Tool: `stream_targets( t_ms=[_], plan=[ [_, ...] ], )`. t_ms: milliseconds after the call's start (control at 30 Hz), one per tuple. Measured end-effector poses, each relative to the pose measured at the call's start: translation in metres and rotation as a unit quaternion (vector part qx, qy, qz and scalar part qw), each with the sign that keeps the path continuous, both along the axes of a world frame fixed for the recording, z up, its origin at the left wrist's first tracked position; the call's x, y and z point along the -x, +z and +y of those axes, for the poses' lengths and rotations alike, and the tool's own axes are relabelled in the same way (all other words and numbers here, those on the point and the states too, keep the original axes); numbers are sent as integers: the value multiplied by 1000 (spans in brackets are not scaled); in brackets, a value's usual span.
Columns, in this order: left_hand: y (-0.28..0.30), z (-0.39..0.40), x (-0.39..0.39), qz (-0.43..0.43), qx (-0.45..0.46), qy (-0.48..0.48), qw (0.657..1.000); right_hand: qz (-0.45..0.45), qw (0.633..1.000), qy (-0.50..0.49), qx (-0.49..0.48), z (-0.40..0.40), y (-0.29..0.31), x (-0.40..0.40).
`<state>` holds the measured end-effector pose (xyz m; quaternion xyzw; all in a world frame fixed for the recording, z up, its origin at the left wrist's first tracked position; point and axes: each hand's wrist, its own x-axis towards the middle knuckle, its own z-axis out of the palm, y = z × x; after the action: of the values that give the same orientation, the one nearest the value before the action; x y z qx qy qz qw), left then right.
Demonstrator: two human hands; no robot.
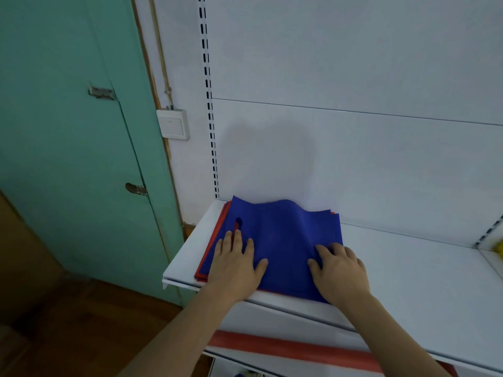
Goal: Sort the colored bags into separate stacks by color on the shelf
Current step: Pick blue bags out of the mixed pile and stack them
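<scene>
A pile of flat bags lies at the left end of the white shelf. A blue bag with a cut-out handle hole is on top; its far edge bulges upward. Red bags show underneath along the left edge. My left hand rests flat on the blue bag's near left part, fingers straight and spread. My right hand lies on the bag's near right part, its fingertips pressing into the fabric at the right edge.
The shelf's white back panel rises behind the pile, with a slotted upright at its left. A green door and a wall switch stand to the left. A red strip runs along a lower shelf. Something yellow peeks in at the far right.
</scene>
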<state>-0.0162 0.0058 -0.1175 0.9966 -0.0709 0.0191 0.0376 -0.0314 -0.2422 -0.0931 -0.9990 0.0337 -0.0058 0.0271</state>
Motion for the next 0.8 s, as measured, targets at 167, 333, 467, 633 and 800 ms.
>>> stream_targets(
  t_ms=[167, 333, 467, 633, 800],
  plan=[
    [7, -10, 7, -15, 70, -65, 995, -4, 1000, -24, -12, 4, -3, 1],
    [20, -15, 16, -23, 78, 62, 995, -18, 999, -40, -9, 10, -6, 6],
    [22, -8, 20, -14, -22, 102, 994, -15, 998, -56, -17, 13, -6, 9],
    [20, -15, 22, 13, -20, 64, 998, -13, 997, -80, -6, 16, -2, 13],
    [19, -27, 28, 20, 20, 36, 999, -14, 991, -134, 19, 21, -1, 22]
  ],
)
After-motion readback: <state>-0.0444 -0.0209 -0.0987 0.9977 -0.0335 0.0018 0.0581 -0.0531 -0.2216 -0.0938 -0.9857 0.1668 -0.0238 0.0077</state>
